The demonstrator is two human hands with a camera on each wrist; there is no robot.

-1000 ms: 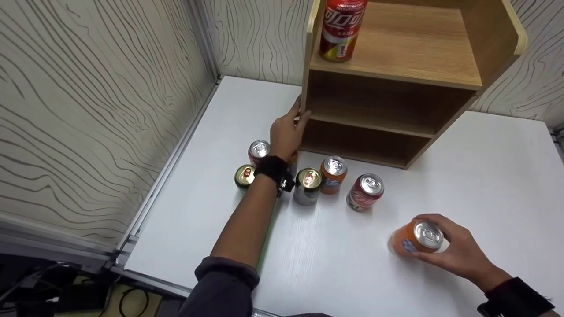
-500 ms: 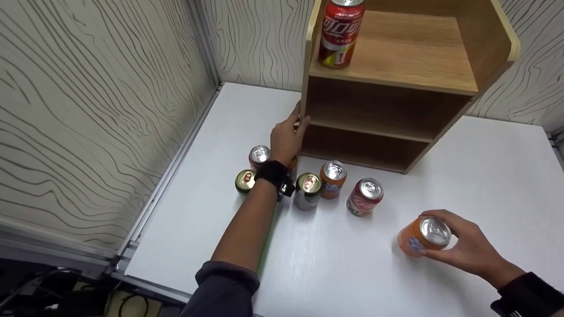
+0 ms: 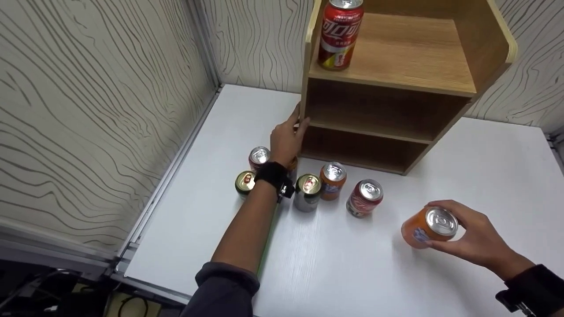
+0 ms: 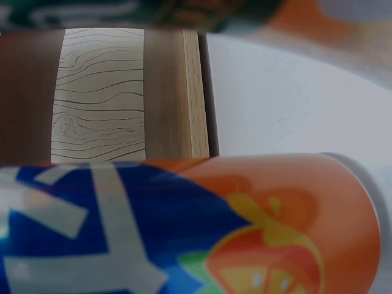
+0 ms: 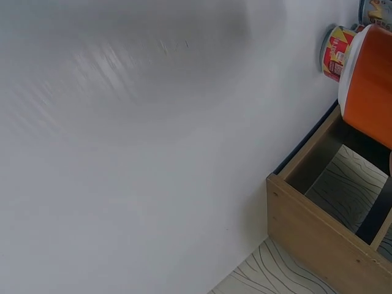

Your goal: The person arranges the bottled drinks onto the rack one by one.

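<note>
In the head view, my left hand point(image 3: 285, 138) holds the left side panel of a wooden shelf point(image 3: 383, 83), thumb over the front edge and fingers along the outer side. My right hand point(image 3: 478, 235) grips an orange soda can point(image 3: 423, 229) with a blue label, thumb on the near side and fingers on the far side. That can is tilted; whether its base touches the table cannot be told. Its orange side point(image 5: 373, 86) shows in the right wrist view. Under my left wrist another orange can point(image 4: 294, 214) fills the lower left wrist view.
A red cola can point(image 3: 339, 37) stands on the shelf's top board. Before the shelf stand a grey-green can point(image 3: 307, 196), an orange can point(image 3: 332, 180) and a pink-red can point(image 3: 364, 200). Left of my wrist are a silver-topped can point(image 3: 258, 156) and a green can point(image 3: 243, 182).
My right hand has moved the orange can to the right and slightly farther from me. The left hand stays on the shelf's side. The head view has shifted slightly.
</note>
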